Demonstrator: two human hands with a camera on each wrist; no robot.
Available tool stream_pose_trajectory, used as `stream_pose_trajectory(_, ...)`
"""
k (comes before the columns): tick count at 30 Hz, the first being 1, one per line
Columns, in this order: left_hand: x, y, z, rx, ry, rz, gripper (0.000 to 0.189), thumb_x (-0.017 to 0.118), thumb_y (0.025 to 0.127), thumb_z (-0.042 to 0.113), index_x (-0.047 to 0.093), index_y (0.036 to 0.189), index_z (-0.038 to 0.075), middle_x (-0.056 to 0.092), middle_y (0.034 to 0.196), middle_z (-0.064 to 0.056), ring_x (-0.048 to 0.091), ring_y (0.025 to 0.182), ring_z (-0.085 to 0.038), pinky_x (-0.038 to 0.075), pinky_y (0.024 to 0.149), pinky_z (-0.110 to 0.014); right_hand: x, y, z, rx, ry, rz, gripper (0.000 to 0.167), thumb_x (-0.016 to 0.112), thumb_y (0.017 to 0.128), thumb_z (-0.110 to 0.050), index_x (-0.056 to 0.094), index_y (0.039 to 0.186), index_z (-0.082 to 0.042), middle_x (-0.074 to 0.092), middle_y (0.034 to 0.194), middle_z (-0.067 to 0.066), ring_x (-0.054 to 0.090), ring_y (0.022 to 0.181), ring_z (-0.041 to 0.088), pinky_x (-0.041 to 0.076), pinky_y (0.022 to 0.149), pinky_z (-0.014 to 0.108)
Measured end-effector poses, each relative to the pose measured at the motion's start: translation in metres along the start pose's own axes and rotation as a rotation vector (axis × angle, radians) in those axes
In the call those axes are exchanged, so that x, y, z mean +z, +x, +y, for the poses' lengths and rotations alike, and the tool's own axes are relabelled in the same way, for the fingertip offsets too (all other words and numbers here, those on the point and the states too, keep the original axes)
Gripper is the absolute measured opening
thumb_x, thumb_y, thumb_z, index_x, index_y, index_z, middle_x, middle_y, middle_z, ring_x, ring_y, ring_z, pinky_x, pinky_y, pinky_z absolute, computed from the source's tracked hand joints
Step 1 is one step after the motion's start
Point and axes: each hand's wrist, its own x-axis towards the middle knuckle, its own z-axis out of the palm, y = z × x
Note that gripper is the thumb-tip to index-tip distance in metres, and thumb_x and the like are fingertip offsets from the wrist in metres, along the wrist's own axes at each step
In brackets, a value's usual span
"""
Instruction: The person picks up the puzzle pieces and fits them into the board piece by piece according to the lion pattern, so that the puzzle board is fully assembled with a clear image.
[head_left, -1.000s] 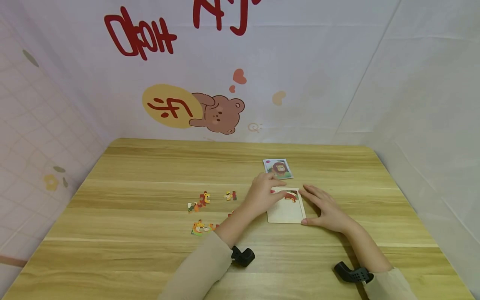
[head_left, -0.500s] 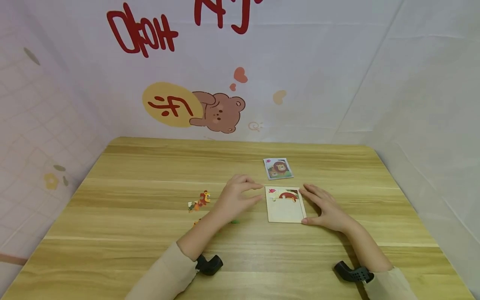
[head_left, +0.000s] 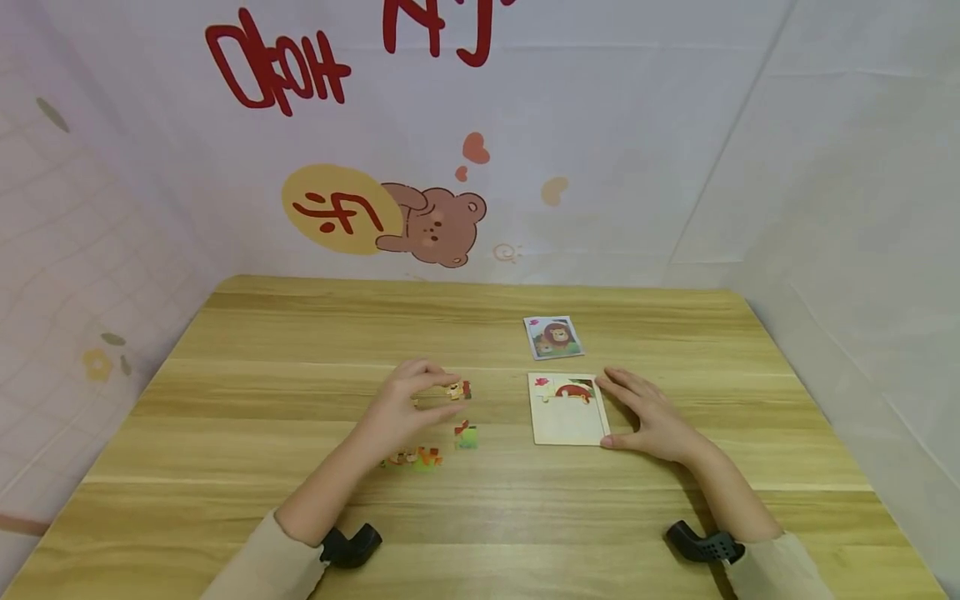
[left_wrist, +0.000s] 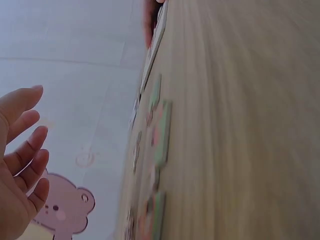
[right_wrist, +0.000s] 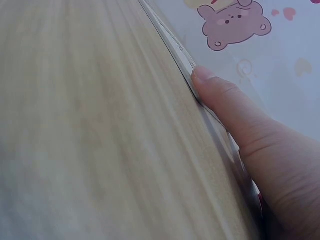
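Note:
A square wooden puzzle board (head_left: 568,423) lies on the table, with a few pieces fitted along its far side, showing a red mane and a pink flower. My right hand (head_left: 651,418) holds it at the right edge, fingers at the far corner and thumb (right_wrist: 212,85) on the near one. My left hand (head_left: 401,408) hovers over the loose pieces, thumb and fingers apart. In the left wrist view its fingers (left_wrist: 30,150) are loosely bent and hold nothing. Just by its fingertips in the head view lies a yellow and red puzzle piece (head_left: 459,390).
A lion picture card (head_left: 553,337) lies beyond the board. Several loose pieces (head_left: 420,457) lie nearer me on the left, with a green and red piece (head_left: 467,436) to their right. The table (head_left: 525,517) meets a printed backdrop (head_left: 615,167) at its far edge.
My left hand has left the board and moved left to the loose pieces, uncovering the board's far left corner with the flower. The right hand stays at the board's edge.

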Motion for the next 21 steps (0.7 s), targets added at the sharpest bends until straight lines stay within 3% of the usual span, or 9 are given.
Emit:
stream_pose_trajectory(6, -0.023, -0.014, -0.010, -0.098, -0.001, -0.034, 0.039, 0.082, 0.077, 0.016, 0.071, 0.115, 0.015, 0.058, 0.109, 0.009, 0.049, 0.105, -0.013, 0.046, 0.085, -0.047, -0.003, 0.000, -0.006, -0.002, -0.004, -0.005, 0.094, 0.077, 0.073, -0.054, 0.037, 0.149, -0.017, 0.023, 0.154, 0.013, 0.015, 0.140, 0.040, 0.013, 0.103, 0.064)
stream_pose_trajectory(8, -0.028, -0.019, -0.015, -0.116, -0.008, -0.041, 0.040, 0.081, 0.077, 0.015, 0.071, 0.116, 0.012, 0.060, 0.109, 0.004, 0.051, 0.104, -0.018, 0.047, 0.084, -0.048, -0.003, 0.000, -0.007, -0.004, -0.003, -0.007, 0.093, 0.077, 0.073, -0.054, 0.037, 0.149, -0.016, 0.024, 0.154, 0.013, 0.015, 0.140, 0.040, 0.013, 0.103, 0.064)
stream_pose_trajectory(12, -0.037, -0.030, -0.026, -0.136, -0.007, -0.047, 0.040, 0.080, 0.078, 0.016, 0.070, 0.116, 0.009, 0.061, 0.109, -0.002, 0.052, 0.096, -0.024, 0.048, 0.071, -0.036, -0.005, 0.000, -0.009, -0.003, 0.014, -0.007, 0.093, 0.078, 0.073, -0.051, 0.037, 0.148, -0.015, 0.023, 0.154, 0.014, 0.015, 0.139, 0.040, 0.012, 0.103, 0.064)
stream_pose_trajectory(15, -0.043, -0.036, -0.035, -0.144, 0.011, -0.045, 0.040, 0.080, 0.079, 0.019, 0.070, 0.117, 0.010, 0.061, 0.108, -0.001, 0.052, 0.095, -0.022, 0.045, 0.066, -0.033, -0.006, 0.000, -0.009, -0.004, 0.017, -0.004, 0.093, 0.079, 0.073, -0.051, 0.038, 0.148, -0.016, 0.024, 0.154, 0.014, 0.015, 0.139, 0.040, 0.011, 0.103, 0.064)
stream_pose_trajectory(21, -0.055, -0.049, -0.054, -0.211, 0.045, -0.073, 0.045, 0.080, 0.079, 0.026, 0.069, 0.120, 0.013, 0.059, 0.112, 0.001, 0.052, 0.104, -0.020, 0.045, 0.080, -0.044, -0.006, 0.000, -0.009, -0.002, -0.004, -0.006, 0.094, 0.078, 0.073, -0.054, 0.038, 0.148, -0.015, 0.024, 0.154, 0.013, 0.016, 0.140, 0.040, 0.013, 0.103, 0.064)
